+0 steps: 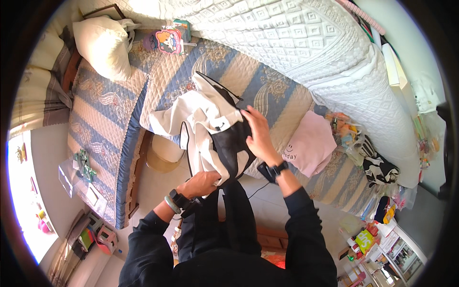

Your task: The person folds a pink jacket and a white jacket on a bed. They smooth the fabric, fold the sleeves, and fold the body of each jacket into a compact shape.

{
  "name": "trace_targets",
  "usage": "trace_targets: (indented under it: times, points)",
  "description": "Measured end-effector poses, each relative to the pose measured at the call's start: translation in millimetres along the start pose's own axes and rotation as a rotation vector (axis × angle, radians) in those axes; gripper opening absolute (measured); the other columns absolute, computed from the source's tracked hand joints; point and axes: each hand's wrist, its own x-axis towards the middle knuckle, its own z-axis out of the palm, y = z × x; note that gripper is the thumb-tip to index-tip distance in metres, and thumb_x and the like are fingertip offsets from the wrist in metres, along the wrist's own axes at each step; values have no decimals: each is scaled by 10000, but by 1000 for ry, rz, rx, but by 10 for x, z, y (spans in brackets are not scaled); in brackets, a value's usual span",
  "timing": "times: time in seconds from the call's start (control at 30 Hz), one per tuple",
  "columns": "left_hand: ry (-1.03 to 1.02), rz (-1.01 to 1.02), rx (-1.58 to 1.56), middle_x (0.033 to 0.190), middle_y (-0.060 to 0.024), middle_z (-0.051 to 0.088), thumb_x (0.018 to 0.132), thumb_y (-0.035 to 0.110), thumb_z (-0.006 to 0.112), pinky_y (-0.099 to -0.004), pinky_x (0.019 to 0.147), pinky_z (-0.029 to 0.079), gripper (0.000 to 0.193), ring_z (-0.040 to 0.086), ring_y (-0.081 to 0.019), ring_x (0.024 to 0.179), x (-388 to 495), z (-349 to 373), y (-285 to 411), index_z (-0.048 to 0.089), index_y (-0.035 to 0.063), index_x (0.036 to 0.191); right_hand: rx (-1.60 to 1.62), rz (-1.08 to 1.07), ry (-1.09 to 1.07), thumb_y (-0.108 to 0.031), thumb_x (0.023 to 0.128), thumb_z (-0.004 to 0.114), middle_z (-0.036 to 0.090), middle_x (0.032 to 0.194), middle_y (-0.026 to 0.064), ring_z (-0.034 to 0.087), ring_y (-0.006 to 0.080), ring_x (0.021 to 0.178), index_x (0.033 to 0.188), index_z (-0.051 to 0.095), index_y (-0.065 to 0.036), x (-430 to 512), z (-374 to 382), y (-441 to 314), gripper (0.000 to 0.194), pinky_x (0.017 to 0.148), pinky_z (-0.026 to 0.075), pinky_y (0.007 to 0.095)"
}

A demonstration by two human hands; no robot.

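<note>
A cream-white and black zip garment lies crumpled before me, partly on the bed and partly over its near edge. Dark trim runs along its borders, and one white flap stretches left. My left hand is closed around its white lower edge, the fingertips hidden in the cloth. On the garment's right side rests my right hand, fingers spread against the black panel and the white edge; whether they pinch the cloth is unclear. Both wrists wear dark straps.
A folded pink garment lies right of my right hand on the striped quilted bedspread. A cream pillow sits far left. A round stool stands below the bed edge. Bagged items lie at right, beside the white quilted cover.
</note>
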Motion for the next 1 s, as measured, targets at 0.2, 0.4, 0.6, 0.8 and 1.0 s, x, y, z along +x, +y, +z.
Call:
trace_targets:
  times: [0.2,0.4,0.6,0.8,1.0]
  points:
    - [95,1,-9,831,-198,585,746,136,631,-465,712,470,199,581,-411,808,-411,28,164,536,-1,854,-254,-145,-548,12,686,584,630,984,76,538,321,1050,1165,539,-168,278,558,86,513,937,353,448]
    - [341,-123,-25,764,-222,594,731,211,663,-475,677,478,269,585,-424,780,-734,-14,296,520,14,846,-162,94,-246,-29,676,618,640,825,184,623,383,800,967,610,-67,-157,1,22,293,671,483,446]
    - [1026,-16,1,974,-206,628,673,30,616,-416,773,501,413,608,-400,913,-686,-342,686,581,6,1083,-159,123,290,57,712,607,631,781,203,630,386,756,1052,587,-60,-543,-1263,-683,361,638,491,403]
    - [1304,282,163,972,-180,623,670,-118,517,-370,807,492,497,617,-353,917,-830,-1225,1511,581,56,1130,-139,-98,590,95,712,575,639,866,229,646,380,826,1063,591,-14,-620,-2159,-1796,367,690,502,358]
    - [1563,462,432,1014,-162,613,692,-95,556,-367,811,482,463,606,-310,933,-1342,-1994,2505,569,52,1131,-92,-215,818,91,727,631,675,857,177,693,262,778,1047,585,2,-623,-2857,-2694,335,642,510,302]
